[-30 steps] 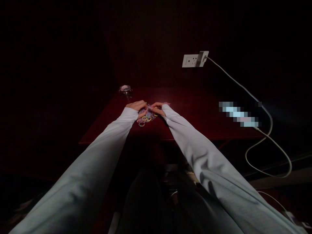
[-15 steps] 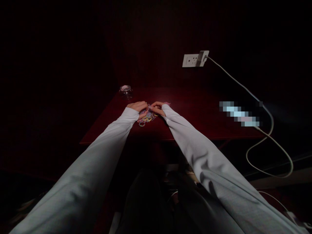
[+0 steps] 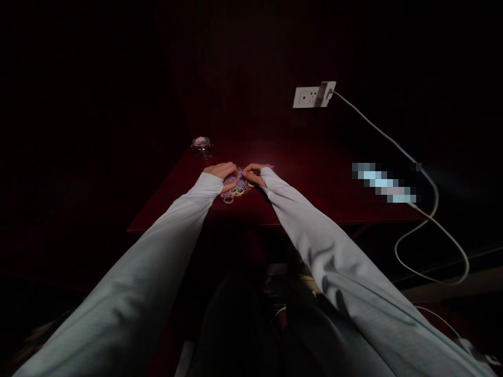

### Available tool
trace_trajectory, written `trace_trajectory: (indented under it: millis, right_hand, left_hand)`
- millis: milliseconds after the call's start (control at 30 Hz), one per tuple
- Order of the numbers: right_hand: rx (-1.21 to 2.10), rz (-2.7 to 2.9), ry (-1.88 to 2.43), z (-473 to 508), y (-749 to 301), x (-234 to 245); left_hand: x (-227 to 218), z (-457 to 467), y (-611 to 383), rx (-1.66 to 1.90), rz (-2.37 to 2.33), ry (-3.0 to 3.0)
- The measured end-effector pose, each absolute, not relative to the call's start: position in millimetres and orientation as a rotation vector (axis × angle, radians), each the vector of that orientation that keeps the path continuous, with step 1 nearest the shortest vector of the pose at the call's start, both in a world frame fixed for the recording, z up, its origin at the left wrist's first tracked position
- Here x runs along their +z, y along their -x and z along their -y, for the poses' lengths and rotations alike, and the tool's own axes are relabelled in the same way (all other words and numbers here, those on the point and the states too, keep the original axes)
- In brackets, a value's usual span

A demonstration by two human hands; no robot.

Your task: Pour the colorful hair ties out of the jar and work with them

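Observation:
A small heap of coloured rubber bands [image 3: 234, 191], yellow, pink and purple, lies on the dark red table [image 3: 306, 199]. My left hand [image 3: 222, 172] rests at the heap's far left with its fingers curled and pinched over the bands. From the right, my right hand [image 3: 253, 174] meets it, fingers also pinched together on bands at the top of the heap. The fingertips of both hands nearly touch. Which bands they grip is too small to tell. Both arms wear pale grey sleeves.
A small clear jar [image 3: 202, 146] with a pale lid stands at the table's far left corner. A white wall socket [image 3: 308, 97] holds a charger whose cable [image 3: 432, 209] loops down to the right past a blurred object [image 3: 387, 183] on the table. The room is very dark.
Almost nothing differs. Both hands stay on the heap of bands, with only slight finger shifts.

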State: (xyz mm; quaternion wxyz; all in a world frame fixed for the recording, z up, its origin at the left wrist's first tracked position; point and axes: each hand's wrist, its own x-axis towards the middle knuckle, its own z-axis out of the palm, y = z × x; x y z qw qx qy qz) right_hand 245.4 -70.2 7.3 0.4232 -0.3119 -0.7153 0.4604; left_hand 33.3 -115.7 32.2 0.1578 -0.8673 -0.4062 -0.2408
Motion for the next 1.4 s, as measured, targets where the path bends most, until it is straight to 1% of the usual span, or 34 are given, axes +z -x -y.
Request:
trace_trajectory:
  millis: [633,900,1133,1400]
  right_hand:
    - [1.191,1.737,0.801,75.7,-242.6,15.2]
    - [1.169,1.803,0.772,79.9,-247.5,17.8]
    - [1.199,1.752,0.778,79.6,-245.7,18.0]
    - [1.146,1.807,0.732,82.2,-252.7,17.7]
  left_hand:
    - [31.8,114.7,-34.0,-0.759,1.115,2.51]
    - [34.1,117.1,-34.0,-0.737,1.107,2.511]
    - [34.3,117.0,-32.9,-0.739,1.096,2.519]
    - [33.1,115.5,-31.4,-0.74,1.103,2.525]
